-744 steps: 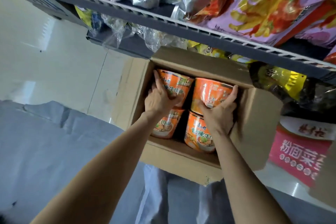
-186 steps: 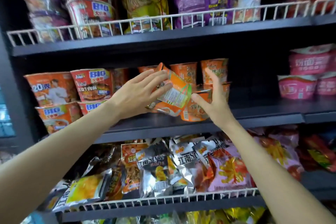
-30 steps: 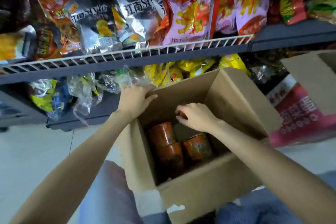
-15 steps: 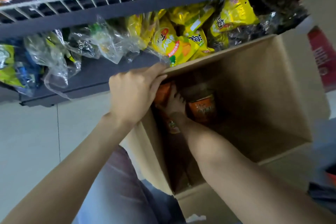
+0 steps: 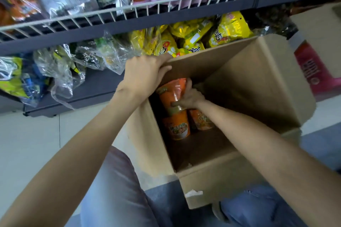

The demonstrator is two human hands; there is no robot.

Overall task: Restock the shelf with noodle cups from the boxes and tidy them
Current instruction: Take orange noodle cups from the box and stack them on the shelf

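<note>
Both hands are at an open cardboard box (image 5: 258,86) that sits on the floor against the shelves. Curled over the far left corner of the box, the left hand (image 5: 145,73) grips the top edge of the cardboard with its fingers folded over the rim and the thumb inside. Reaching down inside, the right hand (image 5: 190,97) wraps its fingers and thumb round an orange noodle cup (image 5: 172,94), which lies tilted and raised above the others, close to the left wall.

2 more orange cups (image 5: 178,128) lie lower in the box, side by side; the right forearm crosses over 1 of them, so only part of its printed side shows. The held cup is blurred and its print cannot be read. The bottom of the box is in shadow.

Just beyond the box, yellow snack bags (image 5: 193,37) crowd the low shelf (image 5: 96,84), with clear plastic bags (image 5: 77,62) to their left. Above, a white wire rail (image 5: 129,11) fronts a shelf of silver and pink bags, cut off by the top edge. A pink carton (image 5: 313,68) stands at the right. The person's knees in blue trousers (image 5: 114,190) flank the box's near corner.
</note>
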